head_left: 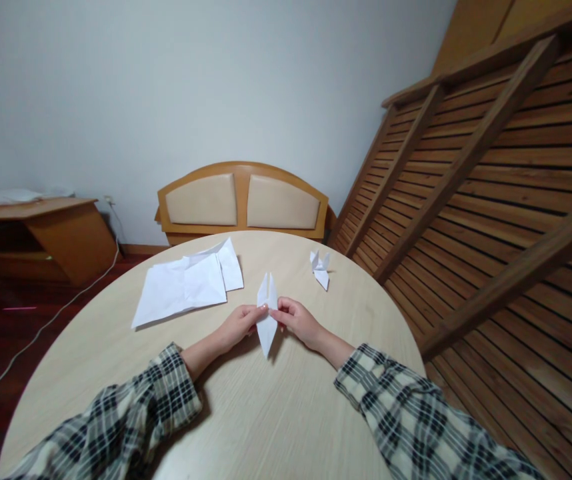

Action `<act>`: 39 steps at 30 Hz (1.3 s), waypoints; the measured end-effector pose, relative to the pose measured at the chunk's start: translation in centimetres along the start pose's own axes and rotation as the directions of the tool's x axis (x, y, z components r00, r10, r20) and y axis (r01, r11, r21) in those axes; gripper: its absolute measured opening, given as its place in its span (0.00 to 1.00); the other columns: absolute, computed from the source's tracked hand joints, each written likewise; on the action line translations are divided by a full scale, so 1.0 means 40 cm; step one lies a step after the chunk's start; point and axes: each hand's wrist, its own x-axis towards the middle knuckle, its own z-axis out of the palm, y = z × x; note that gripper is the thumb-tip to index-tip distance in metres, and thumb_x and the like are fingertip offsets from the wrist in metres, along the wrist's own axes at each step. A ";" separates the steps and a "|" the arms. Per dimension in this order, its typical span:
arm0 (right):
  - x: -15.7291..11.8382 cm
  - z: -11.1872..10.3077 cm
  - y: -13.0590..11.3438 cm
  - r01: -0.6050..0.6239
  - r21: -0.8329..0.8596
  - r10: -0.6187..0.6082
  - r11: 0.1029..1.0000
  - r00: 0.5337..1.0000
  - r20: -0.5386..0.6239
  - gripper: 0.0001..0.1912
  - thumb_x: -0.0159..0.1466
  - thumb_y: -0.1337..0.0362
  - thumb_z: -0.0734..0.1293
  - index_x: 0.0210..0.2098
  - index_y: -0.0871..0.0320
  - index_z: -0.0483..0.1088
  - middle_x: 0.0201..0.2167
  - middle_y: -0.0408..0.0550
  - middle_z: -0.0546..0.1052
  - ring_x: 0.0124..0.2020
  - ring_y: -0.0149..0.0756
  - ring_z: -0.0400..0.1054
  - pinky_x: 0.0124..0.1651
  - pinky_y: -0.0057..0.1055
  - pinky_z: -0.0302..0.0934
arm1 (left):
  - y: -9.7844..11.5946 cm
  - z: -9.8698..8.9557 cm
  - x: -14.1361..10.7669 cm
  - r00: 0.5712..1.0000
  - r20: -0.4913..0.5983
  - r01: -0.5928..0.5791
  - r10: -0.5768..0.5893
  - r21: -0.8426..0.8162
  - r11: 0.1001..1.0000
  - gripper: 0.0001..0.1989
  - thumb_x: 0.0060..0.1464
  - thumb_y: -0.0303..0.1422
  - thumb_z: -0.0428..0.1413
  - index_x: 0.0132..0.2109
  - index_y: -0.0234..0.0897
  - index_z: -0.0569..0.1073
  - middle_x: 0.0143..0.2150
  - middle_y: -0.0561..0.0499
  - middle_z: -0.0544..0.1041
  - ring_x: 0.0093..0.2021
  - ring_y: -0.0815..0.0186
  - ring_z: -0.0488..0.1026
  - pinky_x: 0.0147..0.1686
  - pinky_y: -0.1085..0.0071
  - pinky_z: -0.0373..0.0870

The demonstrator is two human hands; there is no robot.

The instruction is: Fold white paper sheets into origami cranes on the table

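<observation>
A folded white paper [267, 337], long and diamond-shaped, is held upright between my two hands over the round table. Its upper end splits into two narrow points; its lower end tapers to one. My left hand [240, 325] pinches its left edge near the middle, thumb on the front. On the opposite edge, my right hand [300, 323] pinches it the same way, thumb across the front face. The fingers behind the paper are partly hidden. Beyond my right hand stands a small white origami figure [321, 268] with raised points.
White paper sheets [181, 287] with creases lie overlapping at the table's left. The round wooden table [286, 413] fills the foreground. Behind it is a padded headboard [242, 200]; a slatted wooden frame [491, 173] leans at the right. A desk [61, 233] and white cable [56, 303] are left.
</observation>
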 end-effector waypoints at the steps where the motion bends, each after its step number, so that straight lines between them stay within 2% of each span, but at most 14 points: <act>1: 0.000 0.000 0.000 0.000 0.005 0.000 1.000 1.000 0.005 0.23 0.53 0.45 0.70 0.25 0.58 0.61 0.21 0.38 0.63 0.23 0.27 0.56 0.28 0.27 0.50 | 0.001 0.000 -0.001 1.000 0.012 -0.004 0.004 0.000 1.000 0.25 0.57 0.51 0.48 0.24 0.35 0.68 0.16 0.58 0.57 0.17 0.72 0.52 0.20 0.71 0.44; 7: 0.000 0.000 0.002 -0.018 0.030 0.018 0.999 1.000 0.011 0.23 0.53 0.45 0.71 0.25 0.58 0.61 0.21 0.38 0.63 0.23 0.27 0.56 0.28 0.26 0.50 | 0.003 -0.002 -0.003 0.997 0.072 0.000 -0.002 0.026 1.000 0.28 0.59 0.53 0.44 0.24 0.34 0.70 0.16 0.57 0.57 0.18 0.72 0.51 0.20 0.71 0.44; 14: 0.008 -0.001 0.004 -0.112 -0.004 0.112 0.994 0.992 0.053 0.27 0.53 0.40 0.68 0.27 0.60 0.66 0.21 0.39 0.65 0.23 0.27 0.57 0.27 0.27 0.51 | -0.020 -0.006 0.005 0.999 0.054 -0.007 0.006 0.008 1.000 0.28 0.57 0.54 0.46 0.22 0.36 0.65 0.17 0.59 0.56 0.18 0.73 0.50 0.20 0.72 0.44; 16: 0.009 0.000 0.007 -0.106 -0.016 0.107 0.994 0.992 0.059 0.28 0.54 0.38 0.66 0.26 0.60 0.66 0.20 0.39 0.65 0.22 0.27 0.58 0.27 0.27 0.51 | -0.018 -0.005 0.005 0.998 0.059 -0.021 0.020 0.017 1.000 0.28 0.57 0.54 0.46 0.23 0.34 0.68 0.17 0.58 0.58 0.18 0.73 0.51 0.20 0.73 0.45; 20: 0.011 0.002 0.013 -0.092 -0.044 0.095 0.995 0.994 0.062 0.30 0.56 0.35 0.62 0.24 0.59 0.64 0.18 0.39 0.64 0.20 0.27 0.57 0.24 0.27 0.51 | 0.001 0.001 0.000 0.989 0.135 -0.070 0.064 0.038 0.997 0.30 0.60 0.52 0.43 0.31 0.30 0.76 0.21 0.51 0.68 0.19 0.73 0.52 0.21 0.72 0.46; 22: 0.011 0.002 0.015 -0.093 -0.047 0.096 0.995 0.994 0.059 0.30 0.55 0.36 0.62 0.23 0.59 0.64 0.17 0.39 0.64 0.19 0.27 0.57 0.23 0.26 0.50 | 0.006 0.003 -0.003 0.987 0.142 -0.082 0.073 0.058 0.995 0.31 0.60 0.52 0.42 0.32 0.29 0.77 0.22 0.51 0.69 0.20 0.73 0.53 0.21 0.73 0.47; 25: 0.010 0.001 0.015 -0.100 -0.040 0.103 0.994 0.993 0.057 0.29 0.54 0.37 0.64 0.24 0.59 0.64 0.17 0.39 0.64 0.19 0.27 0.57 0.23 0.26 0.49 | 0.001 0.003 -0.003 0.989 0.123 -0.088 0.079 0.075 0.993 0.30 0.60 0.52 0.43 0.32 0.30 0.77 0.20 0.52 0.67 0.19 0.72 0.54 0.21 0.73 0.47; 30: 0.007 0.000 0.014 -0.071 -0.014 0.072 0.997 0.996 0.055 0.27 0.55 0.39 0.65 0.24 0.59 0.64 0.18 0.38 0.64 0.20 0.27 0.57 0.24 0.26 0.50 | -0.017 0.002 0.002 0.997 0.050 -0.063 0.058 0.086 0.994 0.29 0.60 0.52 0.44 0.26 0.32 0.73 0.16 0.57 0.59 0.18 0.73 0.53 0.20 0.73 0.47; 34: 0.004 0.000 0.015 -0.061 -0.018 0.062 0.998 0.997 0.052 0.26 0.55 0.40 0.65 0.22 0.58 0.63 0.18 0.39 0.64 0.20 0.27 0.57 0.25 0.27 0.50 | -0.019 0.001 0.002 0.994 0.087 -0.074 0.067 0.089 0.993 0.29 0.60 0.51 0.43 0.27 0.32 0.74 0.16 0.57 0.59 0.18 0.73 0.53 0.20 0.74 0.48; 39: 0.002 0.000 0.016 -0.046 -0.019 0.048 0.999 0.997 0.065 0.25 0.56 0.41 0.65 0.22 0.58 0.62 0.17 0.38 0.63 0.20 0.27 0.55 0.25 0.27 0.49 | -0.012 0.002 -0.003 0.997 0.056 -0.068 0.061 0.133 0.989 0.29 0.59 0.52 0.45 0.25 0.33 0.72 0.16 0.57 0.58 0.18 0.73 0.54 0.20 0.74 0.48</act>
